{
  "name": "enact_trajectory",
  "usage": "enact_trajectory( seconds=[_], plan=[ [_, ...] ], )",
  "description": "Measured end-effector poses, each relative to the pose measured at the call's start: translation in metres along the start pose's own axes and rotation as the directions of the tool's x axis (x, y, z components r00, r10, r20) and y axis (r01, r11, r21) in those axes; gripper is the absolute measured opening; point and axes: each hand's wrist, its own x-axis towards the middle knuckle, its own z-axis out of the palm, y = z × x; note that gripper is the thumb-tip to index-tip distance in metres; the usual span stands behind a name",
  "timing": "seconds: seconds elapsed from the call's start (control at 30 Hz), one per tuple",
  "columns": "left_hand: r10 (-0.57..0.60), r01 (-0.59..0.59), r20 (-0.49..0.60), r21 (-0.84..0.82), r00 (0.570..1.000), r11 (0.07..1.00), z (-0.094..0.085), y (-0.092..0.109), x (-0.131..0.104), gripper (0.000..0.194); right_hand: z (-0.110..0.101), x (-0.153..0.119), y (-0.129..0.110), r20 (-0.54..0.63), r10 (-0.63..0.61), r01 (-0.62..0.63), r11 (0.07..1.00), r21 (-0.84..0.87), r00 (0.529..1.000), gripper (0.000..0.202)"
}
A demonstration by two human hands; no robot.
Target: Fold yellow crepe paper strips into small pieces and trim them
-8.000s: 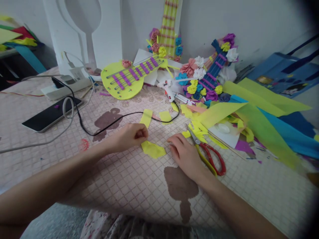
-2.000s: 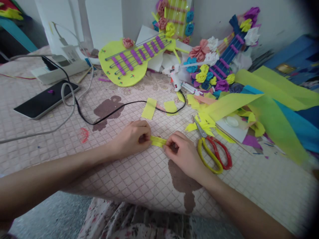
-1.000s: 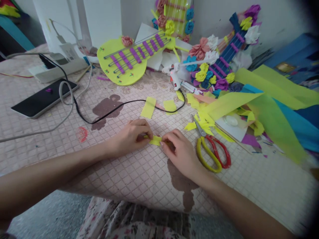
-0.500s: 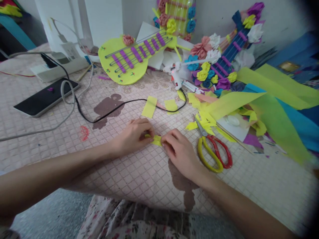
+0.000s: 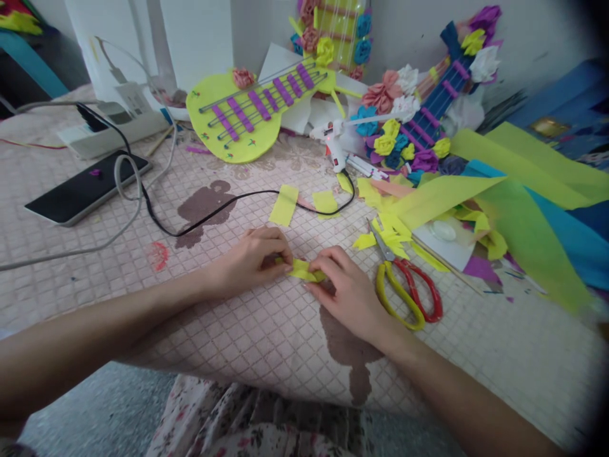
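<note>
A small yellow paper strip (image 5: 301, 270) lies between my two hands, low over the patterned tablecloth (image 5: 266, 336). My left hand (image 5: 264, 254) pinches its left end. On the right end, my right hand (image 5: 340, 282) has its fingers curled around the strip, the thumb slightly lower and apart from the index finger. Two yellow paper pieces (image 5: 284, 205) (image 5: 326, 203) rest beyond my hands. Just right of my right hand are scissors (image 5: 404, 285) with one yellow and one red handle.
A white glue gun (image 5: 335, 146) stands behind, its black cord (image 5: 214, 208) crossing the cloth. A phone (image 5: 88, 187) and power strip (image 5: 111, 130) are at left. Paper guitars (image 5: 238, 117) and crepe paper (image 5: 442, 203) sit at the back and right.
The fingers of my right hand have opened a little at the strip's right end, and more of the yellow paper shows. My left hand has hardly moved.
</note>
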Motion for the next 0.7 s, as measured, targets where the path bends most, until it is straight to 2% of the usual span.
enact_trajectory(
  seconds=[0.17,0.33,0.5,0.7],
  plan=[
    [-0.002,0.002,0.016,0.022,1.0,1.0,-0.0003,-0.0034,-0.0038,0.022,-0.0004,0.0007,0.0038,-0.013,-0.093,0.092,0.995,-0.045,0.996,0.01],
    [0.058,-0.058,0.003,0.005,0.998,0.998,-0.003,-0.0035,-0.0049,0.009,-0.0003,0.001,0.0048,-0.047,-0.134,0.132,0.99,-0.059,0.99,0.014],
    [0.093,-0.093,-0.004,0.035,0.996,0.995,-0.0037,-0.0033,-0.0037,0.008,0.0001,0.0001,0.0039,-0.066,-0.086,0.086,0.996,-0.003,0.994,0.012],
    [0.063,-0.061,-0.071,0.027,0.996,0.998,-0.0013,-0.0017,-0.0006,0.013,-0.0007,0.0039,0.0013,-0.063,0.046,-0.041,0.995,0.088,0.997,0.009]
  ],
)
